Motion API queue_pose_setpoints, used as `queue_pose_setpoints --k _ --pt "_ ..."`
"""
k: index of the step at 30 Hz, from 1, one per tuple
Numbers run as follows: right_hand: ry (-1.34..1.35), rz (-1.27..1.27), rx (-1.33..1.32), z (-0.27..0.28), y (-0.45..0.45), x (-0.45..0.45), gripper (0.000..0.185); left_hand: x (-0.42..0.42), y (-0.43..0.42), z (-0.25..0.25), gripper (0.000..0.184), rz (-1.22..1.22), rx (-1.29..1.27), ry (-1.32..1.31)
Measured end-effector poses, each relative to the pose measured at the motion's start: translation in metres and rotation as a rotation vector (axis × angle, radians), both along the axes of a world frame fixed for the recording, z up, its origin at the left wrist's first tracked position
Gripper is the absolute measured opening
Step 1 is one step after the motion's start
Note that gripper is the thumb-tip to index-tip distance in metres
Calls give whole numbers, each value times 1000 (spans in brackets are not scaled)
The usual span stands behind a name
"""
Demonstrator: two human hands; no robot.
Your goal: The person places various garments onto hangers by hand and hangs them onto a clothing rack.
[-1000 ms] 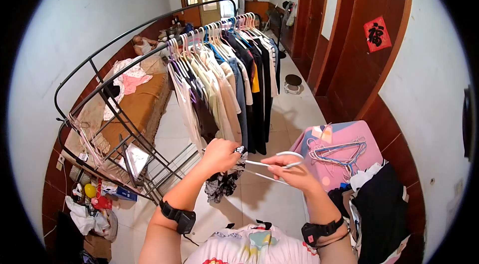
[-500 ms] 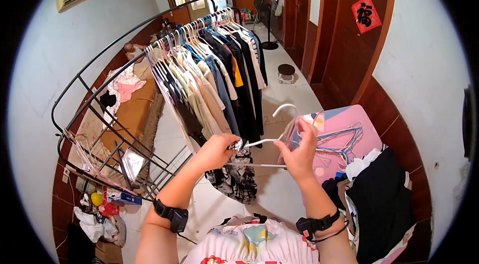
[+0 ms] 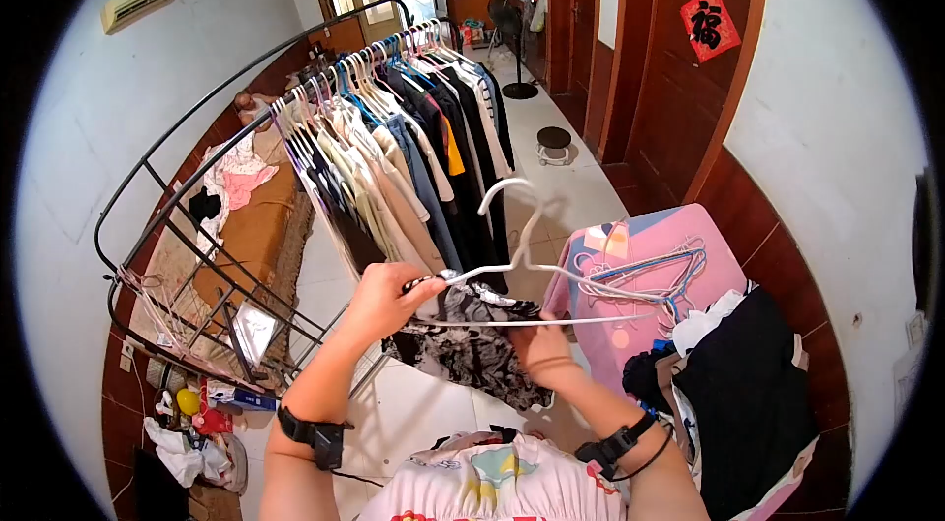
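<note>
My left hand [image 3: 392, 303] is closed around the left end of a white hanger [image 3: 523, 251], pinching a strap or edge of a black-and-white patterned garment [image 3: 458, 349] there. The garment hangs below the hanger's bottom bar. My right hand [image 3: 547, 354] grips the garment's upper edge near the middle of that bar, its fingertips partly hidden by the cloth. To the right, the hanger's other end extends bare over a pink surface [image 3: 714, 231], where several blue and white hangers [image 3: 679, 275] lie.
Ahead stands a black metal rack [image 3: 212, 167] with many clothes on hangers [image 3: 394, 167]. Dark clothes [image 3: 743, 388] are piled at the right. Farther off are a round stool [image 3: 553, 139], a standing fan [image 3: 512, 24] and a person [image 3: 258, 106] by the brown bed [image 3: 258, 236].
My right hand has let go of the hanger's neck and moved down-left onto the garment. The hanger now shows fully, its hook shifted left. The garment is spread wider along the bar.
</note>
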State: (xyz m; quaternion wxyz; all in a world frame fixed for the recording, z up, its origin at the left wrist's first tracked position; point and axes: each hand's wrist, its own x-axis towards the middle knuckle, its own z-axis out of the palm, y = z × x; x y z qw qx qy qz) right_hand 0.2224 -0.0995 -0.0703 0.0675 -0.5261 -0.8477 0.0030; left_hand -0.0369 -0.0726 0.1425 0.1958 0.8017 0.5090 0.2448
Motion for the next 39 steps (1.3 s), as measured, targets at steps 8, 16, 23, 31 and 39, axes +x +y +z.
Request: queue_pose_setpoints --k 8,16,23,31,39 --pt "174 33 89 14 -15 87 13 -70 -2 -15 17 -87 44 56" --pt "245 80 240 59 -16 100 21 -86 -7 -45 17 9 139 195" --pt "491 193 264 102 -19 62 25 -80 -9 -51 20 -60 111 86" --pt "770 91 -54 117 -26 40 36 -89 -21 -48 15 -147 11 -151" --pt "719 106 -11 149 -36 34 13 -112 -6 -59 30 -22 86 -187"
